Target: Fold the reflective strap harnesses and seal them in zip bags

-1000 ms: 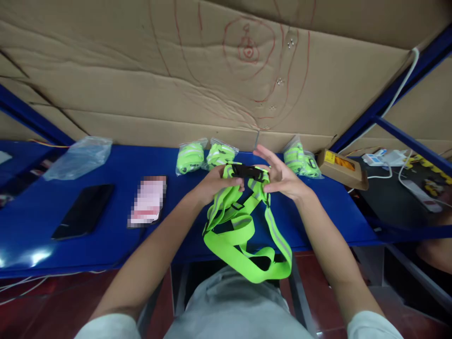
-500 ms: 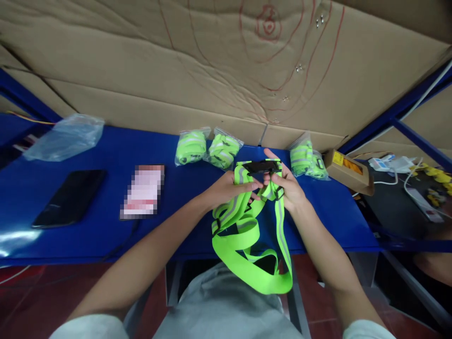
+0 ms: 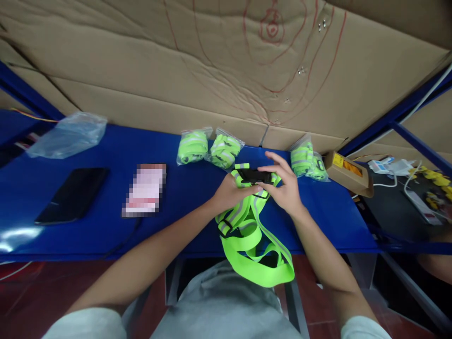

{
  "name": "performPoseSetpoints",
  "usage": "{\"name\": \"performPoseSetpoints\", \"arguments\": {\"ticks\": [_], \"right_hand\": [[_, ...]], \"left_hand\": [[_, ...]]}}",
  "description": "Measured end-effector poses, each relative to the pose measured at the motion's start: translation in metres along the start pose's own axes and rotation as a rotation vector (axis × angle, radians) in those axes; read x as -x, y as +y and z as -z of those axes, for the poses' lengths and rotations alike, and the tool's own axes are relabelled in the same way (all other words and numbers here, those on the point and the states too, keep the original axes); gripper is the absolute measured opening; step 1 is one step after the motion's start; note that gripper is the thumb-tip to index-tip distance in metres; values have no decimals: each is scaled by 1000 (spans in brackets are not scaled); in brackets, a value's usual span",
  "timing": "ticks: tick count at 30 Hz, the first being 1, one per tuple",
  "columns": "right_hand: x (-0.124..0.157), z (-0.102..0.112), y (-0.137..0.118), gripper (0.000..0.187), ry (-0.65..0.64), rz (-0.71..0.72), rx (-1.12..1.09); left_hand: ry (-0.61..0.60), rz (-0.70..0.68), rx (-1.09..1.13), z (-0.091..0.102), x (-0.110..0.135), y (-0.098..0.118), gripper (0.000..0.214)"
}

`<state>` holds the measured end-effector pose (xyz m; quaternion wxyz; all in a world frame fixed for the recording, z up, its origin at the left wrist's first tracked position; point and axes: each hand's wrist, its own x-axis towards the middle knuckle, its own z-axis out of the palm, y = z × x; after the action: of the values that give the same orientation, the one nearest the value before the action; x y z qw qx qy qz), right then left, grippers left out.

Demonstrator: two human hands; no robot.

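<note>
A neon green reflective strap harness (image 3: pixel 254 273) with grey stripes hangs in loops from my hands, in front of the table edge. Its black buckle (image 3: pixel 256 176) lies level between them. My left hand (image 3: pixel 229 193) is closed on the gathered straps at the buckle's left end, thumb along its near side. My right hand (image 3: pixel 284 186) pinches the buckle's right end between thumb and fingers, with other fingers raised above it. A black strap slider (image 3: pixel 225 228) sits lower on the webbing at the left. The palms hide part of the straps.
Bagged green straps stand at the back: one bag (image 3: pixel 192 147), another bag (image 3: pixel 225 149) beside it, and more bags (image 3: pixel 307 160) at right. A carton (image 3: pixel 348 172) adjoins those. On the left lie a pixelated screen (image 3: pixel 144 190), a black tablet (image 3: pixel 72 195) and a clear plastic bag (image 3: pixel 70 135).
My right hand has turned and shifted its hold onto the buckle's right end, fingers now over its top. The buckle has moved slightly left and down, and the hanging strap at right has swung inward.
</note>
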<state>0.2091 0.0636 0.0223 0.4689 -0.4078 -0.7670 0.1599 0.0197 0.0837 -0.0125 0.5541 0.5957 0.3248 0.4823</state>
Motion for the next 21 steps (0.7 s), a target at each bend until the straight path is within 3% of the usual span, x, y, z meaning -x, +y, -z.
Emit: {"name": "performPoseSetpoints", "arguments": {"ticks": [3,5,8,10,13,17,19,21], "right_hand": [[-16,21,-16,41,-217,76,137],[-30,31,-29,37,-260,98,162],[-51,41,-44,32,-129,93,142],[-62,47,-50,30,-79,72,98],[-74,50,-50,37,-58,-66,-38],[-78,39,-33,41,-34,-366,-355],[-76,33,-23,39,2,-365,-366],[-73,31,-19,34,37,-258,-211]], "left_hand": [[22,-16,31,2,-6,9,47],[-33,-4,49,-1,-8,22,46],[-144,77,112,-6,-8,46,46],[-147,105,126,-8,-9,59,46],[-129,3,82,-8,-12,70,45],[-264,-100,42,-4,-15,69,44],[-279,-100,-48,-2,-15,63,39],[-260,-111,-149,1,-15,56,37]]}}
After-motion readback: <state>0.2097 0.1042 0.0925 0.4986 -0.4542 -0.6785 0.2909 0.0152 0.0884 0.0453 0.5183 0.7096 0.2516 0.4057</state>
